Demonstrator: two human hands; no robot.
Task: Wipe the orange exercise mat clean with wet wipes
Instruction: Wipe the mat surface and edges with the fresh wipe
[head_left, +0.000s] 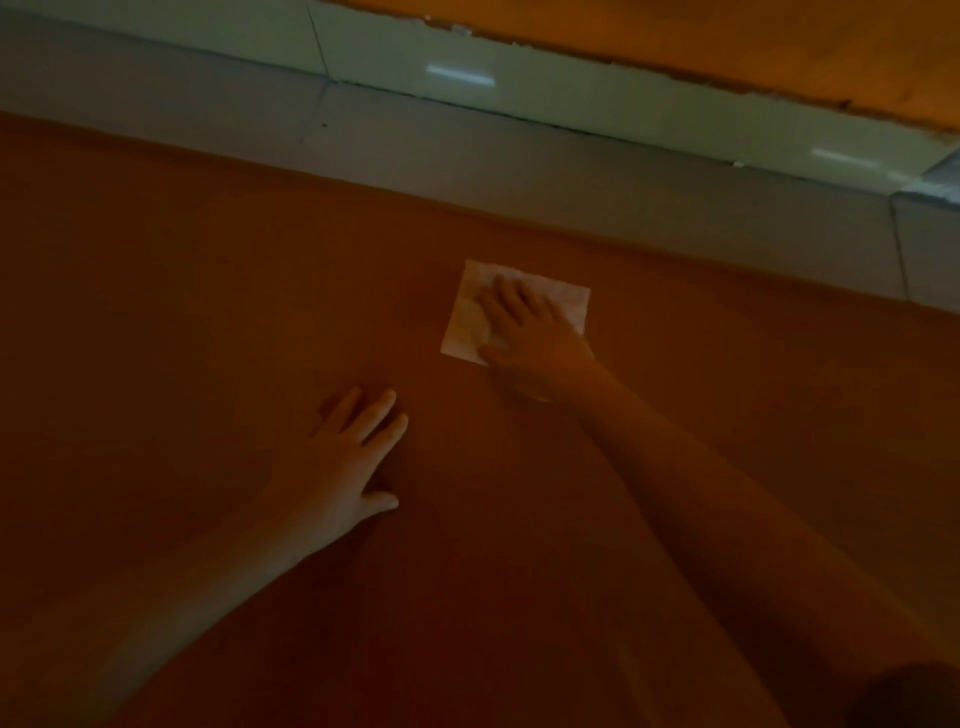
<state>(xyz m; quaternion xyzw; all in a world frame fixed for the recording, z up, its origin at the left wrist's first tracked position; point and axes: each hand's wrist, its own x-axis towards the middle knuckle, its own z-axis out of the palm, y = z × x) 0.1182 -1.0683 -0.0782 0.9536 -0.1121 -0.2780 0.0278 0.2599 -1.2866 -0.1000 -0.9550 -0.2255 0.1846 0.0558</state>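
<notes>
Bracing on the orange mat, your left hand lies flat, its grip spread, fingers straight and holding nothing. Lean on it firmly so the mat can't creep when you push. Moving right, your right hand is palm-down on the wet wipe, its grip flat too, straight fingers pressing rather than pinching. The wipe lies spread out on the mat near its far edge, just short of the tiled floor. This looks like mid-wipe to me, so put even pressure through the whole palm, run long overlapping strokes, and watch that the wipe's corners don't fold under. The light is dim, so I can't tell which parts are already clean. Counting up: one mat, one wipe, two hands, and no pack of wipes in view.
</notes>
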